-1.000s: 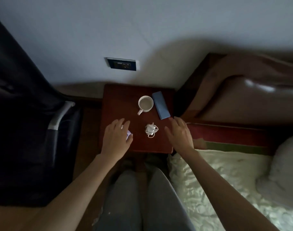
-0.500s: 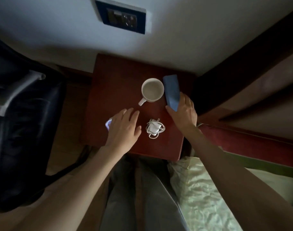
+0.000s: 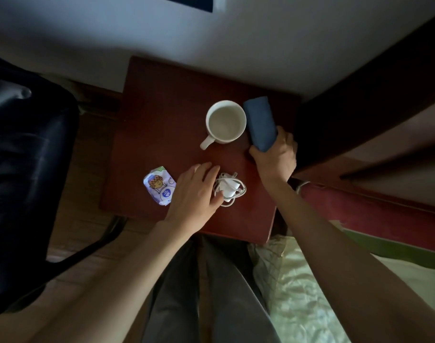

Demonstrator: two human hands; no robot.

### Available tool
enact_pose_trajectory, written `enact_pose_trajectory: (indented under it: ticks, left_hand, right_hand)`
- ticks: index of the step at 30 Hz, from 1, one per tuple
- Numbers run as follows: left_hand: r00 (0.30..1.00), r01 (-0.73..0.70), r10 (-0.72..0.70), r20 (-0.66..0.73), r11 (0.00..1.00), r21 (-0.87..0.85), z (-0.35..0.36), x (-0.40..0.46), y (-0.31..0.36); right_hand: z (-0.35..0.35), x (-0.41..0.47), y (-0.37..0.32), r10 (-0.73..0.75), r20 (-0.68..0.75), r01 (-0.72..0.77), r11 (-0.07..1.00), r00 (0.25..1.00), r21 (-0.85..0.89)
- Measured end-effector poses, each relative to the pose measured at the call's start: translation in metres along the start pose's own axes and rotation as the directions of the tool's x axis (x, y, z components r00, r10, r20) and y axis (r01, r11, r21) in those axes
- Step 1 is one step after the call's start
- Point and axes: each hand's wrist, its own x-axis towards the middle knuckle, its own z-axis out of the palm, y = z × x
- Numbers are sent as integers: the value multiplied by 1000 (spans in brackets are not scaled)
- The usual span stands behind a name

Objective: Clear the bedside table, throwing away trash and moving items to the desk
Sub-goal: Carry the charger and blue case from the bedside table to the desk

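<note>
Wall panel: cut by top edge. Blue case: near end hidden in right hand grip. Wrapper print: illegible.

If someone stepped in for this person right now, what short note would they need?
Right hand grips the near end of the blue case.
Left hand is open, fingers touching the white charger and cable.
White mug and snack wrapper sit on the bedside table.
Done: nothing has left the table.
Left: bin the wrapper, carry the rest to the desk.
</note>
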Motion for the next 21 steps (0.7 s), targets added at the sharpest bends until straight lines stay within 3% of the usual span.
enact_pose_trajectory:
  ticks: [7,14,21]
  left_hand:
    - [999,-32,33,19,998,-52,8,6,12]
    - [990,-33,43,136,996,-79,27,11,16]
    - [998,-50,45,-34,981,-187,42,17,17]
  right_hand:
    - [-35,-33,12,-17,14,14,985,1000,171]
    - [-55,-76,29,17,26,-23,970,1000,241]
    - [-55,-90,45,2,14,-6,966,1000,258]
